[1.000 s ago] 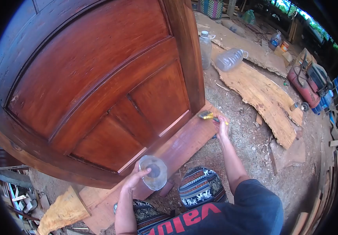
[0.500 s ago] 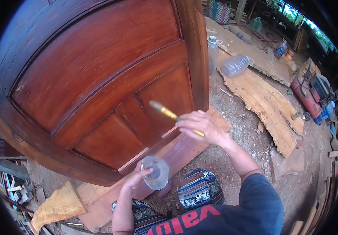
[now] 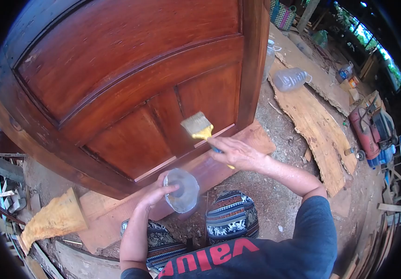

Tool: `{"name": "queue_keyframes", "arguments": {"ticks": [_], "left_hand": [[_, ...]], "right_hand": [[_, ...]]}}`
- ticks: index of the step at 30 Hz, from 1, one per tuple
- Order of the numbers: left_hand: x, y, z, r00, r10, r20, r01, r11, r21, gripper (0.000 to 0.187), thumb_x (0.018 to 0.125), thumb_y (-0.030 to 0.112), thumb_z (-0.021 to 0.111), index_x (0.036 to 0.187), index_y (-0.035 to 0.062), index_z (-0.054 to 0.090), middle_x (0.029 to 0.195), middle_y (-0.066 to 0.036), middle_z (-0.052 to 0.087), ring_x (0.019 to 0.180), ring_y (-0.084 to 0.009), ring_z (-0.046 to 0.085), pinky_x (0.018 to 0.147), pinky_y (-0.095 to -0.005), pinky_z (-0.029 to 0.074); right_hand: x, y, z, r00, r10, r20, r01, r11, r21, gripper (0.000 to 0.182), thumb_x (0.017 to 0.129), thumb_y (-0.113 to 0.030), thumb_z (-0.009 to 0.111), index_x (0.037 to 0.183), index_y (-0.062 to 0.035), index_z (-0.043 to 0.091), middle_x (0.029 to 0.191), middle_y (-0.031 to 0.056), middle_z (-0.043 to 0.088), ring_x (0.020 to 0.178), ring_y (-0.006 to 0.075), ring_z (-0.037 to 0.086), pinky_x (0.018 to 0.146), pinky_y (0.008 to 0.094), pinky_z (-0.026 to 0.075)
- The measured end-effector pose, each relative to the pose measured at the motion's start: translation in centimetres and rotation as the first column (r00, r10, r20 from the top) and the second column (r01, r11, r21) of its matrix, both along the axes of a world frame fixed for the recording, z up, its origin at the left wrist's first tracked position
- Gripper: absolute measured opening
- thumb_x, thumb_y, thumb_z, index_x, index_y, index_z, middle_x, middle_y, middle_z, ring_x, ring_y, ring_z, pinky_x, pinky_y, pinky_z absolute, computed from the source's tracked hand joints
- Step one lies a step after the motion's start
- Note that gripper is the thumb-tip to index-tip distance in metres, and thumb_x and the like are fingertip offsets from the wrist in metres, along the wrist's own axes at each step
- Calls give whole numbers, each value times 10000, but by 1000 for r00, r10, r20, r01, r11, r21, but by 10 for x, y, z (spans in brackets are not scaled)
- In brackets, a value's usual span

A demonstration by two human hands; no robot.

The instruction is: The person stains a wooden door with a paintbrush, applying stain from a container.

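Note:
A glossy reddish-brown wooden panel (image 3: 130, 60) with a curved frame stands upright before me. In my right hand (image 3: 237, 153) is a flat paintbrush (image 3: 202, 133) with a yellow handle, its pale bristles pointing up and left, overlapping the lower part of the panel in this view. My left hand (image 3: 156, 193) grips a clear plastic container (image 3: 182, 195) by its near side, thumb over the rim. The container hangs low above a wooden board (image 3: 210, 183) that lies along the panel's foot.
A clear plastic jug (image 3: 290, 79) lies on a rough-edged wood slab (image 3: 317, 125) to the right. A red machine (image 3: 365, 130) stands farther right. A jagged pale wood piece (image 3: 58, 216) lies at lower left, with scrap wood (image 3: 12, 195) beyond.
The brush has turned so its flat bristle face shows, and my right hand has shifted slightly right and down. The view has swung a little; the container stays in my left hand.

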State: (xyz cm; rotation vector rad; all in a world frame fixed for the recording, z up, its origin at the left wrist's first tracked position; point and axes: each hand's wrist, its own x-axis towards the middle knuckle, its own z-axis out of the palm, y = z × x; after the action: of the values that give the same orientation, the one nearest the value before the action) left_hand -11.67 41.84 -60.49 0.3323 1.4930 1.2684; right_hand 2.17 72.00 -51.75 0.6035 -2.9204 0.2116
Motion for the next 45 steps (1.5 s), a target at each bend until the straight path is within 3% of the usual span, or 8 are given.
{"name": "queue_keyframes", "arguments": {"ticks": [2,8,9,15,27,35,43,45], "left_hand": [[-1,-2,2,1000,15,-13,-15,1000,-5,869,830,295,774,1504,32,293,1415,-155,495,1353,-256,442,1120,-378,362],[-2,-2,-10,996,-51,-68,50,998,-23,882,811,333,784,1496,30,318,1416,-157,498,1351,-259,445,1125,-383,356],[-2,-1,-11,995,-55,-85,53,998,-30,889,806,341,785,1494,24,319,1418,-158,496,1352,-260,445,1125,-382,356],[0,4,-12,995,-54,-79,52,998,-29,897,802,360,784,1492,23,319,1420,-165,491,1350,-268,448,1124,-378,359],[-2,2,-15,994,-52,-93,47,997,-60,955,783,388,800,1505,18,296,1435,-170,470,1365,-262,425,1134,-382,334],[-2,11,-20,998,-42,-44,40,998,-39,871,814,339,783,1486,29,323,1439,-157,472,1362,-261,430,1132,-389,339],[-3,4,-20,995,-40,-89,36,998,-46,877,814,343,788,1488,28,323,1436,-152,478,1357,-255,435,1127,-382,347],[-4,5,-18,993,-58,-106,52,997,-57,878,816,345,788,1490,28,323,1436,-150,478,1356,-254,436,1125,-379,348]], "right_hand": [[21,-2,-55,909,-106,403,200,959,-199,334,910,-113,563,1236,-39,565,1349,237,520,1209,387,553,985,422,478],[3,8,-50,771,-153,619,430,841,-327,308,836,-18,606,1143,-39,625,1293,183,571,1103,345,630,920,410,532],[-6,17,-27,981,-48,190,75,987,-139,285,812,-5,609,1094,-18,654,1260,209,578,1139,358,609,936,407,535],[-17,6,100,767,-176,-617,190,981,-43,375,741,-16,697,1113,-67,706,1345,196,555,1179,350,598,945,399,541],[51,50,-133,872,-138,470,351,846,-403,281,784,38,661,1056,-23,692,1300,190,605,1145,393,611,996,438,518],[-13,55,80,754,-258,-604,145,962,-231,301,755,-12,771,1044,-81,721,1318,127,599,1116,313,612,908,394,536],[39,54,-89,934,-294,201,348,634,-690,194,904,-216,732,894,-23,740,1008,94,726,911,199,690,816,332,532],[47,56,-99,715,-371,593,699,342,-628,200,919,-226,722,891,-30,747,946,63,733,873,147,669,787,313,515]]}}
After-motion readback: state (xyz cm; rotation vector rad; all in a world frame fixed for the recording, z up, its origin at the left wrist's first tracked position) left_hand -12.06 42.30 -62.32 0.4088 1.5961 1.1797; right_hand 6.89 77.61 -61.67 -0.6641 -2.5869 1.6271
